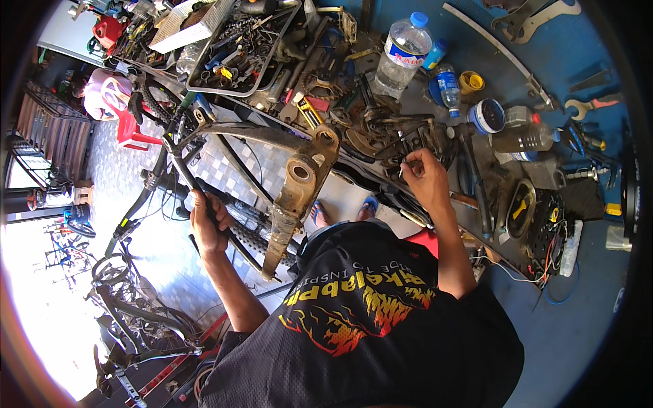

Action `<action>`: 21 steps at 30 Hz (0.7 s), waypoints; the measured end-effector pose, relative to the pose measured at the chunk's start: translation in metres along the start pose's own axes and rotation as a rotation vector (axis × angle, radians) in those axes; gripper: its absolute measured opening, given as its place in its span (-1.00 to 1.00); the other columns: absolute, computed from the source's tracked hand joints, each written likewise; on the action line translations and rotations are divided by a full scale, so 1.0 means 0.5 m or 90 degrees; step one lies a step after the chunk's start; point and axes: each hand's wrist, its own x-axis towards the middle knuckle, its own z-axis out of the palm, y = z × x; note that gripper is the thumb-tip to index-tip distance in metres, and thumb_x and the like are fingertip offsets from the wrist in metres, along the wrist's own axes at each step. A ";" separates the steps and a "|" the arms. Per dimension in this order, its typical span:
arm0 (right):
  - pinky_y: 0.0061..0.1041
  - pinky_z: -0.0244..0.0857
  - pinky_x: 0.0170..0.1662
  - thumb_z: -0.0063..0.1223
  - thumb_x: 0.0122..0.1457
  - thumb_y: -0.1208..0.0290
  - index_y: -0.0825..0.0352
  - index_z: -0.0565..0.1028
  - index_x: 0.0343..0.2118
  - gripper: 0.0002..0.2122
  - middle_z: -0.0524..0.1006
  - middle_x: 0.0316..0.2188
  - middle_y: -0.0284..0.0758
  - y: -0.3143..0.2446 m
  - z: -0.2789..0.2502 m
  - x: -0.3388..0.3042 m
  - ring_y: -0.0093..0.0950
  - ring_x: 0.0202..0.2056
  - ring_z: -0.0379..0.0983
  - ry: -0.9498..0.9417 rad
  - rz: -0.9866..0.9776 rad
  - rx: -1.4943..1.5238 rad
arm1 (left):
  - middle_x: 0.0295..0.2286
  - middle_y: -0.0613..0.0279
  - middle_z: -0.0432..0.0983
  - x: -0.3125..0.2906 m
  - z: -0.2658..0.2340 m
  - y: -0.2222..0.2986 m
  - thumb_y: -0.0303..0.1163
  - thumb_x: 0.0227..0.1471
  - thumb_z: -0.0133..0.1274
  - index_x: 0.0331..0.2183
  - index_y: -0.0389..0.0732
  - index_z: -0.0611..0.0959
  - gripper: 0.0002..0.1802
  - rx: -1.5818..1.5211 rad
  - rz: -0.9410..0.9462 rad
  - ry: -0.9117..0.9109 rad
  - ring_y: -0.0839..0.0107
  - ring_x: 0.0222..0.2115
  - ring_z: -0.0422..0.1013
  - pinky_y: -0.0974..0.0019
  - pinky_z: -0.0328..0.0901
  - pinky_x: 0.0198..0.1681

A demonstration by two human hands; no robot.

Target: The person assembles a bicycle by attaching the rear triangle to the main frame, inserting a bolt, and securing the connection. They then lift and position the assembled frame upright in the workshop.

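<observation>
My left hand is wrapped round a black tube of a bicycle swingarm, holding it up in front of me, left of the bench. Two muddy pivot eyes with round holes show on its wide brown yoke, which points toward the bench. My right hand hovers at the bench's near side, over greasy dark metal parts. Its thumb and fingers are pinched together; whatever may be between them is too small to make out. A hammer lies just right of that hand.
A tray of small tools stands at the far left of the bench. Large water bottle, smaller bottles and tubs line the back. An oval metal dish lies at the right. Several bicycles stand at the left; a red stool is behind.
</observation>
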 end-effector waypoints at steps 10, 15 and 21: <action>-0.24 0.50 -0.07 0.19 0.18 0.56 0.24 0.44 0.07 -0.62 0.66 -0.08 -0.24 0.050 0.008 -0.006 -0.18 -0.08 0.62 0.019 -0.017 -0.047 | -0.50 0.35 0.25 -0.003 -0.007 -0.018 0.15 0.36 -0.02 -0.37 -0.16 0.43 -0.46 -0.001 0.014 0.034 0.57 -0.62 0.16 0.48 0.06 -0.66; -0.23 0.50 -0.08 0.22 0.17 0.53 0.23 0.45 0.06 -0.62 0.66 -0.12 -0.24 0.045 0.009 -0.018 -0.19 -0.09 0.62 -0.031 0.022 -0.079 | -0.50 0.36 0.24 -0.005 -0.022 -0.033 0.15 0.35 0.00 -0.36 -0.16 0.44 -0.47 -0.011 0.003 0.036 0.56 -0.62 0.16 0.48 0.06 -0.66; -0.24 0.47 -0.11 0.23 0.16 0.51 0.23 0.49 0.03 -0.64 0.65 -0.16 -0.24 0.062 0.027 -0.036 -0.22 -0.19 0.61 -0.078 -0.013 -0.131 | -0.52 0.36 0.23 -0.022 -0.021 -0.039 0.14 0.36 -0.02 -0.35 -0.17 0.44 -0.46 0.027 0.008 0.063 0.57 -0.63 0.15 0.48 0.06 -0.65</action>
